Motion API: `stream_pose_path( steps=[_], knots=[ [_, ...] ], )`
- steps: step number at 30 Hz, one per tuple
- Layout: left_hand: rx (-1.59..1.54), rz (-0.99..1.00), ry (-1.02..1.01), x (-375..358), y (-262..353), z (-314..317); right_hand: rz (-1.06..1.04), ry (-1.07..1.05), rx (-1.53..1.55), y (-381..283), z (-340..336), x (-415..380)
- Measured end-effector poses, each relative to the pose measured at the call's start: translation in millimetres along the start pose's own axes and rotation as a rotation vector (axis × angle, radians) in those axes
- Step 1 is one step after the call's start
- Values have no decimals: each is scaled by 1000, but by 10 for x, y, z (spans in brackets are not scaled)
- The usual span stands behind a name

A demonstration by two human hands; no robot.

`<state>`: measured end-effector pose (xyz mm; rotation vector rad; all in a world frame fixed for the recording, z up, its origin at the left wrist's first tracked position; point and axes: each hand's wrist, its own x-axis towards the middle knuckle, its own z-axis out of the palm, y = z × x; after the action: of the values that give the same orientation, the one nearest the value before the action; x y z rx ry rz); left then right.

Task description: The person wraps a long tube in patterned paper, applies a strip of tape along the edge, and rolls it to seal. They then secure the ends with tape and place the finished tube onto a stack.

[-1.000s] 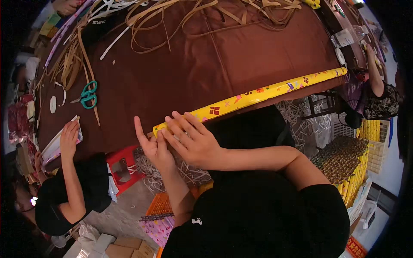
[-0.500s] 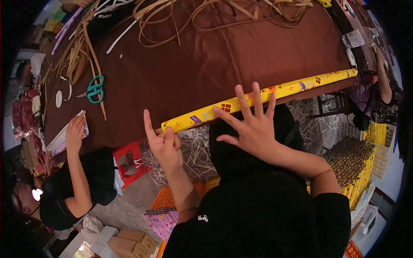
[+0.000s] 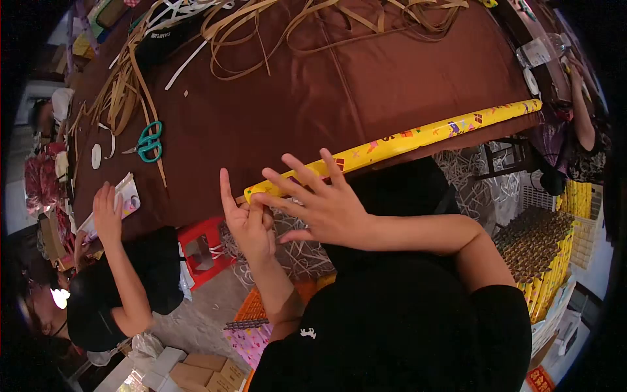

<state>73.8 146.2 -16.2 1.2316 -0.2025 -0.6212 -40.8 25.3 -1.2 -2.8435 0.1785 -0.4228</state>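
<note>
A long yellow patterned roll [image 3: 424,136] lies along the near edge of the dark brown table cover. At its left end, my left hand [image 3: 249,225] pinches a thin brown strip [image 3: 241,199] that sticks out there; its index finger points up. My right hand [image 3: 326,208] rests over the left part of the roll with its fingers spread, fingertips close to my left hand. Whether its palm touches the roll cannot be made out.
Teal-handled scissors [image 3: 149,141] and a white tape roll [image 3: 96,156] lie on the brown table cover [image 3: 261,117]. Brown strips [image 3: 235,39] tangle at the far side. A co-worker's hand [image 3: 108,209] rests at left near a red stool [image 3: 204,251].
My right hand has slid left along the yellow roll toward my left hand, and the roll's pattern has turned. My left hand stays at the roll's left end.
</note>
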Motion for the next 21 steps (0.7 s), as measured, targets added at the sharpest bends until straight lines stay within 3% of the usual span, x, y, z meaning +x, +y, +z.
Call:
stream_pose_path(
  steps=[3,15,21],
  knots=[
    [-26,5,-25,-8,16,16,-14,-19,-36,-42,68,1],
    [-26,42,-8,3,-9,10,339,-38,-287,434,-320,-764],
    [-25,46,-61,3,-17,-24,204,53,-154,302,-226,-549]
  ],
)
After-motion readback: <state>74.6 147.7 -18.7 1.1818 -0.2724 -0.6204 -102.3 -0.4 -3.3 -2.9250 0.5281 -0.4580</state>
